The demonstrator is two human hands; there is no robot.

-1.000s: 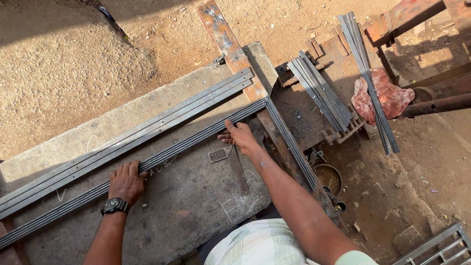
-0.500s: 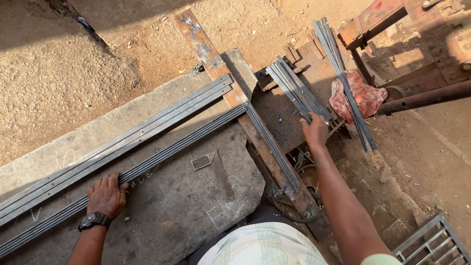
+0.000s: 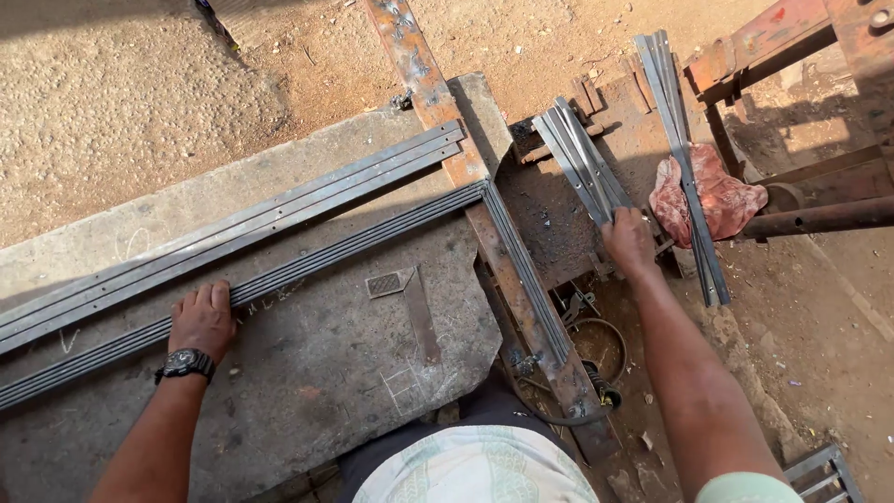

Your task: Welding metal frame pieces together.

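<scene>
Metal strips handled on a stone bench

The right hand [image 3: 629, 240] is laid on the near end of a short strip bundle [image 3: 579, 158], fingers curled over it; its long axis runs away up-left. The left hand [image 3: 203, 319] is pressed, fingers together, on long grooved strips [image 3: 307, 265] lying diagonally across the bench [image 3: 307, 391].

long rails [image 3: 233, 270] cut off left

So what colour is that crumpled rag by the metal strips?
The rag is pinkish red, seen in the head view.
</scene>
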